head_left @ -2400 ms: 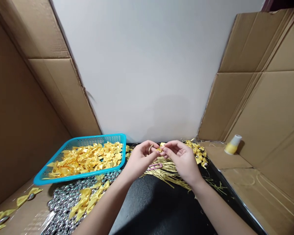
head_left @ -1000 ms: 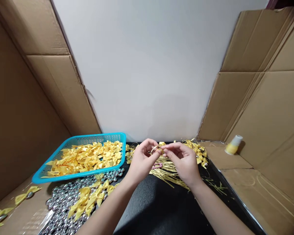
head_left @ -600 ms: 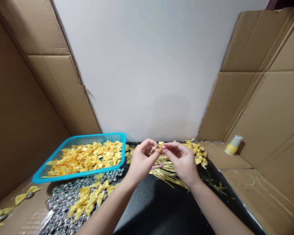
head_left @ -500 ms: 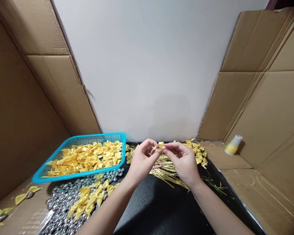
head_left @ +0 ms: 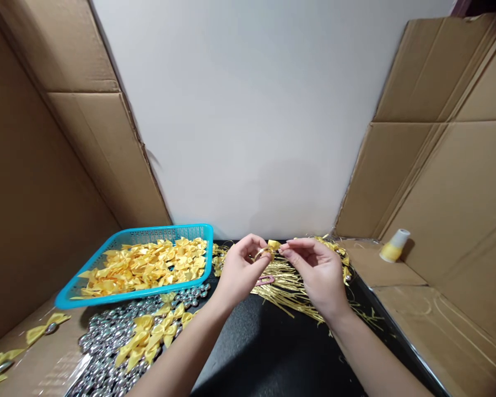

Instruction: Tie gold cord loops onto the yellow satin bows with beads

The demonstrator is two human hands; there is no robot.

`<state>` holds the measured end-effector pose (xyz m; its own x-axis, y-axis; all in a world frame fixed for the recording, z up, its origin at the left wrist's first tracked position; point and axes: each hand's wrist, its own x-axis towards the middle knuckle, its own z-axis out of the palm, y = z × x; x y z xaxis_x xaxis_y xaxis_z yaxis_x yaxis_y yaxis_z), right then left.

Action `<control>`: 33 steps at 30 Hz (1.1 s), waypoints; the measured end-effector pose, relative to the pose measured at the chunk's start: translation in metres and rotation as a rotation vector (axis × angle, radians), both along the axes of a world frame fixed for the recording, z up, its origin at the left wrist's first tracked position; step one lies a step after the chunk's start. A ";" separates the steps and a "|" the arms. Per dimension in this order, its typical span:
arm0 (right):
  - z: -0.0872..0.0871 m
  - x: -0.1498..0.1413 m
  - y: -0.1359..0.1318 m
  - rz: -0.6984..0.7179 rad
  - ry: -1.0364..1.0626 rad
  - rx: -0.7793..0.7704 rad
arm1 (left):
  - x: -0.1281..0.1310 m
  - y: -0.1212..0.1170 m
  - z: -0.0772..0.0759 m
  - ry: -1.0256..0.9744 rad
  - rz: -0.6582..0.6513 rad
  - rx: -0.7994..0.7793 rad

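My left hand (head_left: pixel 244 267) is closed, its thumb and fingers pinching a yellow ribbon bow (head_left: pixel 273 245) and a curved piece of gold cord (head_left: pixel 259 253). Just right of the bow, my right hand (head_left: pixel 317 270) has thumb and fingertips pressed together; whatever lies between them is too small to make out. Under both hands, a bundle of gold cords (head_left: pixel 283 292) is spread over the black work surface (head_left: pixel 248 342). A pink clip-like piece (head_left: pixel 265 280) rests on the cords below my left fingers.
At the left, a blue basket (head_left: pixel 210 248) holds many yellow bows. Silver beads (head_left: pixel 103 336) lie before it, with loose bows (head_left: pixel 157 333) on top. More beaded bows (head_left: pixel 342 259) are at the back right. A yellow-and-white thread cone (head_left: pixel 394 246) stands near the right cardboard wall (head_left: pixel 450 182).
My right hand has moved a little to the right, away from my left fingers, and more of the bow shows. My left hand has stayed almost in place.
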<state>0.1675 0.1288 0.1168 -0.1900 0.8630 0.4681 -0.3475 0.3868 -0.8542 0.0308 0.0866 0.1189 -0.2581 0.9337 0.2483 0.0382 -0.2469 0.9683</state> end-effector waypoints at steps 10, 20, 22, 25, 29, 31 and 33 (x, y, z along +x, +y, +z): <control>-0.009 -0.008 0.002 0.204 -0.050 -0.089 | -0.003 0.003 -0.004 0.049 0.020 0.046; -0.019 -0.007 0.000 0.067 -0.110 0.197 | -0.005 0.006 -0.005 0.107 0.048 0.050; -0.021 -0.008 0.000 0.038 -0.084 0.202 | -0.005 0.005 -0.005 0.097 0.038 0.050; -0.021 -0.009 0.001 0.004 -0.070 0.134 | -0.005 0.004 -0.006 0.097 0.036 0.048; -0.015 -0.010 0.003 0.016 -0.042 -0.050 | -0.004 0.004 -0.008 0.109 0.063 0.058; -0.014 -0.010 0.005 0.045 -0.012 -0.142 | -0.004 0.004 -0.008 0.105 0.054 0.065; -0.012 -0.011 0.006 0.072 0.032 -0.211 | -0.003 0.003 -0.007 0.112 0.037 0.064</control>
